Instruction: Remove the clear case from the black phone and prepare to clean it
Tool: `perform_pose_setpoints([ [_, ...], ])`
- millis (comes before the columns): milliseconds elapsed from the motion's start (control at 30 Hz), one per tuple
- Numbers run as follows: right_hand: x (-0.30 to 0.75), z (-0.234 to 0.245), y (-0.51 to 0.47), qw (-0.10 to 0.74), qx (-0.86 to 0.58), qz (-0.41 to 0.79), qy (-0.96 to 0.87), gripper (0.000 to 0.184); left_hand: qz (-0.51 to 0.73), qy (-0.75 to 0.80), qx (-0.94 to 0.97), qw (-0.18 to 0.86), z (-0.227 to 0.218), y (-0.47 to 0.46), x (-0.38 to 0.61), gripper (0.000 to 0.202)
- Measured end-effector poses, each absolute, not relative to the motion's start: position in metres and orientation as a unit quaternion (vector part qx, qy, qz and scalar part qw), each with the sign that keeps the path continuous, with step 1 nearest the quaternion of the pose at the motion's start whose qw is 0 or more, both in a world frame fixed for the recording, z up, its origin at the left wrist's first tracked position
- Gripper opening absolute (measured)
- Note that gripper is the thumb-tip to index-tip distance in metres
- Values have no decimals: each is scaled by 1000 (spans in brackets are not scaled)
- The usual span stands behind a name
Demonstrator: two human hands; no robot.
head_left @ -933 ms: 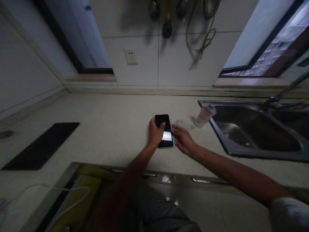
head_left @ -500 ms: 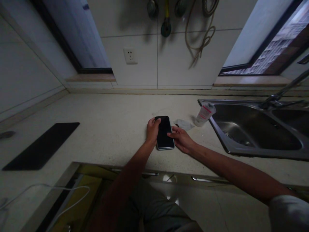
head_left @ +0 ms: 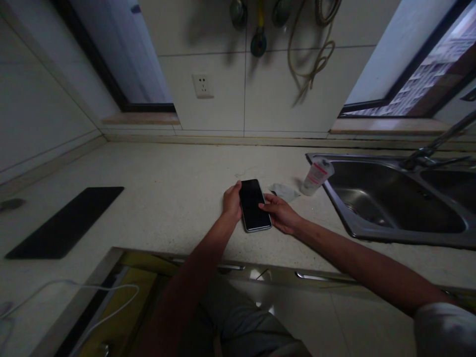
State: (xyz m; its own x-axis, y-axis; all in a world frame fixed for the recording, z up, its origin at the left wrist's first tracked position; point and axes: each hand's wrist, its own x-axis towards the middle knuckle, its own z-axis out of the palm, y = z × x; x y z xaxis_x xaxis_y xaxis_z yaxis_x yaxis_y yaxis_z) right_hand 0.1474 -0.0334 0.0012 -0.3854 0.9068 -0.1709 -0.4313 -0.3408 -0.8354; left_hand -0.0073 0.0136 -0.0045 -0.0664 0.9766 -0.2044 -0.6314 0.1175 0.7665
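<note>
A smartphone (head_left: 254,203) with a dark screen is held between my two hands above the counter, its top leaning a little to the left. Along its upper left edge my left hand (head_left: 232,201) is closed, the thumb at the rim. My right hand (head_left: 280,212) grips the right side, with its thumb lying over the screen. The fingers beneath the phone are hidden. Just beyond my right hand lies a crumpled pale wrapper or cloth (head_left: 284,191); its kind is unclear. A clear plastic cup (head_left: 317,176) with red print stands tilted by the sink.
To the right is a steel double sink (head_left: 351,232) with a faucet (head_left: 427,151). A black flat panel (head_left: 67,223) lies on the pale counter (head_left: 159,198) at left. A white cable (head_left: 92,286) hangs over the front edge near an open drawer (head_left: 119,307). Wall socket (head_left: 203,86) behind.
The phone has turned slightly, its lower end shifting right. My left thumb has drawn back from the screen to the phone's left edge. The view has shifted slightly.
</note>
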Motion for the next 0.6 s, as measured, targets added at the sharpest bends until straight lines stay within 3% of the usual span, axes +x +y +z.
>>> perform_pose_setpoints([
  [333,146,3,-37,409,-361,750,-375,45,653,435,231,576,-1,13,-8,36],
  [600,151,14,-42,327,-355,761,-434,64,649,434,202,592,1,11,-11,39],
])
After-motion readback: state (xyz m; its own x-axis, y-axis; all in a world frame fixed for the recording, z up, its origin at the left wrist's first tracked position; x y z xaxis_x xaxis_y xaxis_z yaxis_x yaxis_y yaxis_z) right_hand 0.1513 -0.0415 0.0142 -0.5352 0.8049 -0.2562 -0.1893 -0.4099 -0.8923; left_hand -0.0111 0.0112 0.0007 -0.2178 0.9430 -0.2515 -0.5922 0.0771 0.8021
